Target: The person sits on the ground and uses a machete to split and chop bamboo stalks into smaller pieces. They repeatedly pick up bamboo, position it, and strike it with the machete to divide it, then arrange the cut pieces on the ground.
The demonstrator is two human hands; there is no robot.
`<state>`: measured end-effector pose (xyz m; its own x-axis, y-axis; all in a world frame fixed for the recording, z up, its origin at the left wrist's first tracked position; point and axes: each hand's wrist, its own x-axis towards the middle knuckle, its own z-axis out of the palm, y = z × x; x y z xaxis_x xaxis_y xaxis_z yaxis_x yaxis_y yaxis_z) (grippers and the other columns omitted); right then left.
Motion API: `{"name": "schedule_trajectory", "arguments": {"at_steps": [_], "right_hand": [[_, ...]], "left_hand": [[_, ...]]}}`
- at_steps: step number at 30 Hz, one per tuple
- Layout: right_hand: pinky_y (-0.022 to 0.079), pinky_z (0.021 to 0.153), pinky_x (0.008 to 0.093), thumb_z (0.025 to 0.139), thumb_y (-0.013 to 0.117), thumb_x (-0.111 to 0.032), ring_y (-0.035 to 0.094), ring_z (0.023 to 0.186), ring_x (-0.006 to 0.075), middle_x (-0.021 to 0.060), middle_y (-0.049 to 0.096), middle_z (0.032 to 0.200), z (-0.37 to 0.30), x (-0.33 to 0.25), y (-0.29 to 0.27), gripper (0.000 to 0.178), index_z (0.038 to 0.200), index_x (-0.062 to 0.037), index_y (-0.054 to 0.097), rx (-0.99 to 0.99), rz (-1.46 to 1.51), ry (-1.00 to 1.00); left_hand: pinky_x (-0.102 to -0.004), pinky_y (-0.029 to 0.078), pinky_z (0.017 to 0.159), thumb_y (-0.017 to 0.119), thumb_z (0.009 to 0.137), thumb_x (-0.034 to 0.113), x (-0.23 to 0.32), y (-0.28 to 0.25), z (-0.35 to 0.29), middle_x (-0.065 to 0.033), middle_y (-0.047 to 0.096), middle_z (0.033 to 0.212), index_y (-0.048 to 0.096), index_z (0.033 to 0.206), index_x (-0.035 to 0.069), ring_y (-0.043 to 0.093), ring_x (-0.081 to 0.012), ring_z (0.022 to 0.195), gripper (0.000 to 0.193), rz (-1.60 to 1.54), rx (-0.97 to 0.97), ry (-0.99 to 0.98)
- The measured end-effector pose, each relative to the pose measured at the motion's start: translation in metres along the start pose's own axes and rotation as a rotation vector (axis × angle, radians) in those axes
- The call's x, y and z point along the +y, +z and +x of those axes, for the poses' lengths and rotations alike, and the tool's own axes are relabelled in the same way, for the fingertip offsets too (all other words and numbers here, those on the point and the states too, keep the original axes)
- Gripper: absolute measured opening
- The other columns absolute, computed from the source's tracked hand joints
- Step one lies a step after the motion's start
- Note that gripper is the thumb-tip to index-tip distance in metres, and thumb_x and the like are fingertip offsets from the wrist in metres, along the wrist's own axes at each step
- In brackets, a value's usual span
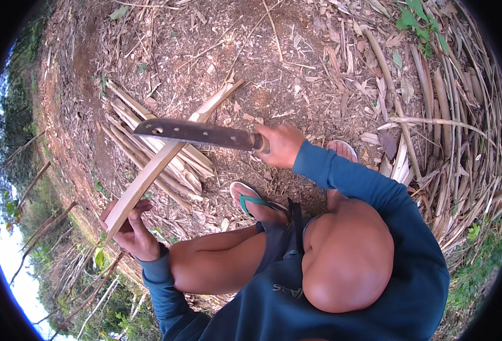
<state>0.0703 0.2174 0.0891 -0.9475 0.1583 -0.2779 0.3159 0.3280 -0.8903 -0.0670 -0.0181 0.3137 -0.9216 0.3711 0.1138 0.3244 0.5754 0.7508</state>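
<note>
Brown earth [200, 34] formed the ground, strewn with pale wood chips [297, 89] and dry leaves [387, 143]. Between nine and ten o'clock lay a pile of split wooden strips [181, 169]; at twelve, a thin twig [273, 31]. A heap of long dry stalks [455, 153] sprawled around three o'clock, and a green-strapped sandal [252, 199], worn on a foot [269, 213], rested near centre, toward six o'clock

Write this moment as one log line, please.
left hand: holding pale stick | right hand: gripping machete | blade: over stick, contact unclear | ground: split-wood pile
</note>
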Motion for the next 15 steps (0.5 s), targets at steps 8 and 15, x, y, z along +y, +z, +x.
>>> {"name": "schedule_trajectory", "arguments": {"at_steps": [8,15], "right_hand": [[0.053,0.072,0.0505,0.081,0.065,-0.025,0.068,0.075,0.0406,0.0224,0.068,0.079,0.004,-0.003,-0.023,0.030,0.100,-0.0018,0.063,-0.058,-0.062,0.106],[0.054,0.068,0.0433,0.082,0.067,-0.022,0.069,0.065,0.0315,0.0196,0.069,0.075,0.061,0.100,-0.046,0.025,0.080,0.0030,0.068,-0.144,0.006,0.420]], "left_hand": [[-0.0348,0.059,0.071,0.060,0.099,0.022,0.014,-0.003,-0.003,-0.0189,0.064,0.101,0.046,0.120,-0.001,0.068,-0.0245,0.086,0.034,-0.012,-0.087,0.042],[-0.0425,0.052,0.098,0.066,0.095,0.020,0.020,0.003,0.031,-0.0275,0.049,0.135,0.046,0.121,0.000,0.061,-0.0317,0.116,0.039,-0.203,-0.146,0.146]]}}
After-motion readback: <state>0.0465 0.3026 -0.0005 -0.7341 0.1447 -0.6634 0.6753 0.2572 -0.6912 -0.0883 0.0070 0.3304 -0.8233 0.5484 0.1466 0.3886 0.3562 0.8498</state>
